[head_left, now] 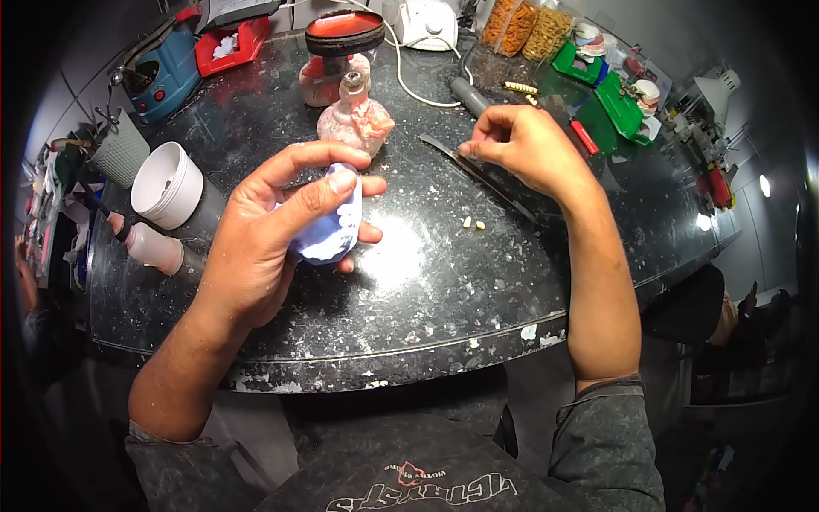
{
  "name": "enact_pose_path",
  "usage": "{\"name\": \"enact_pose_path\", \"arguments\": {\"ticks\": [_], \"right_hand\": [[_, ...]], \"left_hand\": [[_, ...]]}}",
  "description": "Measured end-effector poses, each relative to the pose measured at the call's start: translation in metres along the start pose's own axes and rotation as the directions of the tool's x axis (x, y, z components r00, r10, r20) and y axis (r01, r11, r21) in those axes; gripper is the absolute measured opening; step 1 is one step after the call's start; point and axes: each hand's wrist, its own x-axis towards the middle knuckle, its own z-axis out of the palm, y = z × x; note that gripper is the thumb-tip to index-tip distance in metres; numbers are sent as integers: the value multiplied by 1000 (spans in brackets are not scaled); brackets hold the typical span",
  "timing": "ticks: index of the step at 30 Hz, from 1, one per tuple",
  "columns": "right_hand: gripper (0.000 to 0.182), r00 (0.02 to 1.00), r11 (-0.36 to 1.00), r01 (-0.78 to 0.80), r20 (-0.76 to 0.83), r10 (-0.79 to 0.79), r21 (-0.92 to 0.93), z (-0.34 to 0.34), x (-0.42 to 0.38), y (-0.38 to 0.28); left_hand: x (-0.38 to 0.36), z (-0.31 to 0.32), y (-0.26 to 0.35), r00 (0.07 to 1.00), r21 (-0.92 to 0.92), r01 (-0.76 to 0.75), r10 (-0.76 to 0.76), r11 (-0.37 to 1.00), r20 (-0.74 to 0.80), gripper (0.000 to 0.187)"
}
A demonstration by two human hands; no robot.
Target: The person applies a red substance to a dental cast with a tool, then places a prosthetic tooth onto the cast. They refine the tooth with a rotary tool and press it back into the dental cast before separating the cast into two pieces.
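A lavender-blue dental cast (pixel 328 232) with a row of teeth is in my left hand (pixel 264 218), fingers and thumb wrapped round it above the bench. Over the bench to the right, my right hand (pixel 520 149) is closed in a pinch, fingertips on a slim dark knife-like spatula (pixel 497 188) with a metal blade end. The spatula slants across the black bench top (pixel 461 290). Below it lie a small artificial tooth (pixel 467 224) and a second loose tooth (pixel 480 225). Beyond my left hand stands a wax-smeared burner bottle (pixel 354 124).
A white tub (pixel 166 183) and squeeze bottle (pixel 153 247) stand at left. Behind are a blue machine (pixel 162 72), red tray (pixel 247 49), round pan of red wax (pixel 345 27) and white device (pixel 426 24). Green trays (pixel 616 107) and a tooth strip (pixel 520 87) lie at right.
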Motion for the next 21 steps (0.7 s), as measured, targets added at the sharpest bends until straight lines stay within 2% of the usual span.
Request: {"name": "enact_pose_path", "arguments": {"ticks": [2,3,5,7,9,11,13,17,19,21], "right_hand": [[29,994,999,30,100,-33,27,3,0,-1],[29,994,999,36,100,-39,28,3,-1,-4],[32,969,982,-96,212,130,-164,-1,-4,-8],[34,973,990,-61,212,86,-124,1,-2,3],[35,978,1000,-27,209,23,15,4,2,11],[36,977,1000,2,214,-3,4,2,2,7],[35,977,999,-30,210,35,-27,0,2,5],[39,998,998,-35,55,38,-49,-5,2,2],[42,999,996,-22,27,20,89,-8,6,8],[44,994,941,-4,100,-32,340,-12,5,1]], "left_hand": [[0,-4,2,999,39,31,-32,999,32,30],[0,-5,3,999,40,27,-28,999,27,30],[-1,-5,4,998,62,51,-53,997,35,30],[-1,-3,3,999,41,45,-46,998,13,31],[-1,-6,2,998,17,41,-42,999,48,29],[1,-5,1,997,7,32,-33,999,63,25],[0,-6,3,994,-41,39,-35,998,100,23],[1,-9,-1,990,-58,-19,27,998,137,17],[5,-13,-7,989,-19,-61,63,998,137,14],[2,-17,-4,979,-63,-146,154,987,134,14]]}}
